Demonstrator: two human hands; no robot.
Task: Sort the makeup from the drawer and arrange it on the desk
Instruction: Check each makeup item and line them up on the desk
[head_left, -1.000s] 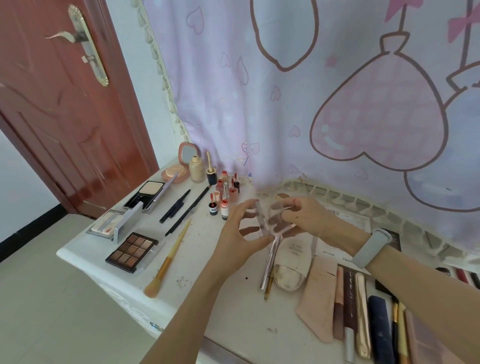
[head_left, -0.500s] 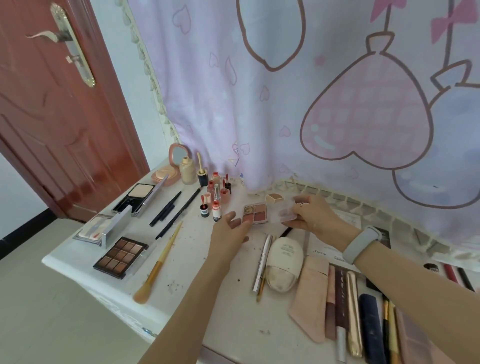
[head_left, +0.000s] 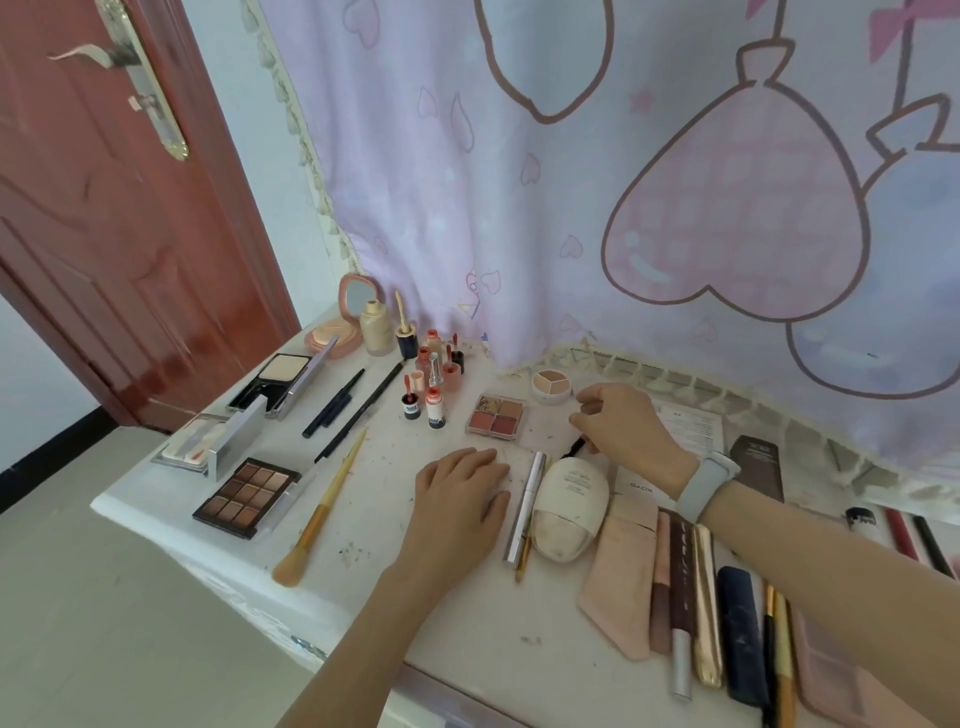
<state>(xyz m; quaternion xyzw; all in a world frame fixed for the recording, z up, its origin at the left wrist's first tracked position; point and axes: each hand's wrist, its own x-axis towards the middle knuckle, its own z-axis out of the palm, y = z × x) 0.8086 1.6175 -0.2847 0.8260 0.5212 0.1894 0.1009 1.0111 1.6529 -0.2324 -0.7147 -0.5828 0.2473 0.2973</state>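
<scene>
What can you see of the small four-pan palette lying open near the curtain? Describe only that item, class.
The four-pan palette is a small square compact in what looks like clear plastic, lying flat and open on the white desk. Its four square pans are pink and reddish, one at the back left glittery gold. It sits right of the small lip bottles and in front of a round concealer pot. Neither hand touches it.

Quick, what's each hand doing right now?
Left hand: open, resting flat on the desk, holding nothing.
Right hand: fingers curled; whether it pinches anything cannot be told.
</scene>
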